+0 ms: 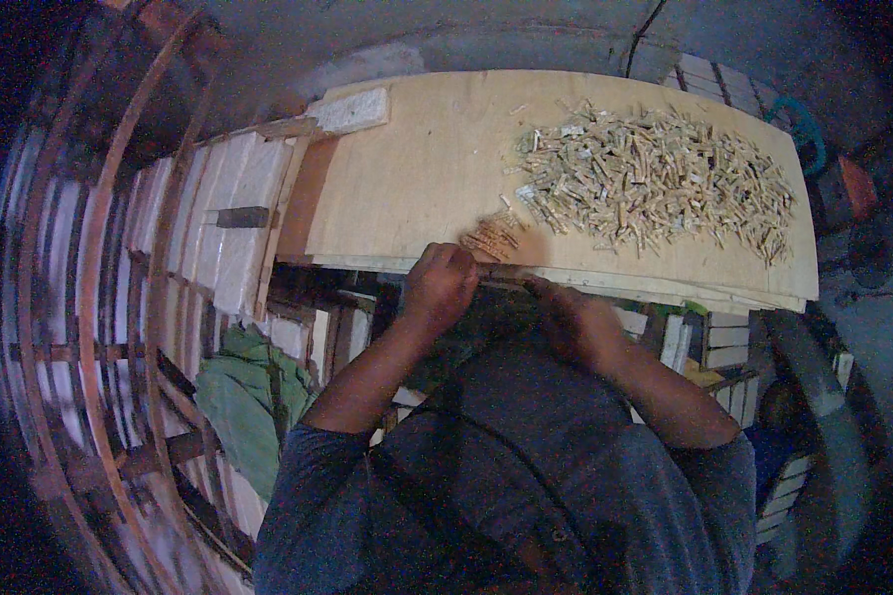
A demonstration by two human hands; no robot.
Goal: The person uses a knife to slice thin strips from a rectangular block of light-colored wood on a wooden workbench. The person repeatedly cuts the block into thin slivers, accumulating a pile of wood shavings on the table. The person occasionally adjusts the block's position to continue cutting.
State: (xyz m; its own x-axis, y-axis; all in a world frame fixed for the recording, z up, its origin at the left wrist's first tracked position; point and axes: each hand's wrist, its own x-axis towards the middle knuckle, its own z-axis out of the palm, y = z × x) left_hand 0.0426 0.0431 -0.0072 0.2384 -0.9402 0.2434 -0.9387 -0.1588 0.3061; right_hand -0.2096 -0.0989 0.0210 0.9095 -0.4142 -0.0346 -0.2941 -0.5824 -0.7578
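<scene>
Head view: at one o'clock from the left hand (442, 288), a small cluster of brown sticks (491, 239) lies on the wooden surface (407, 183). A larger heap of pale sticks (655, 178) spreads out at two o'clock. Each stick is probably very light, dry and stiff, apt to roll and easily crushed; a gentle fingertip pinch around the middle should suit it best. The left grip is curled at the surface's near edge, while the right hand (577, 322) is blurred beside it; what either pinches, if anything, I cannot tell. That near edge crosses just ahead of both hands, so sticks could drop off at six o'clock. Bare wood gives room toward eleven o'clock, up to a whitish block (355, 110); the heap limits movement toward two o'clock.
</scene>
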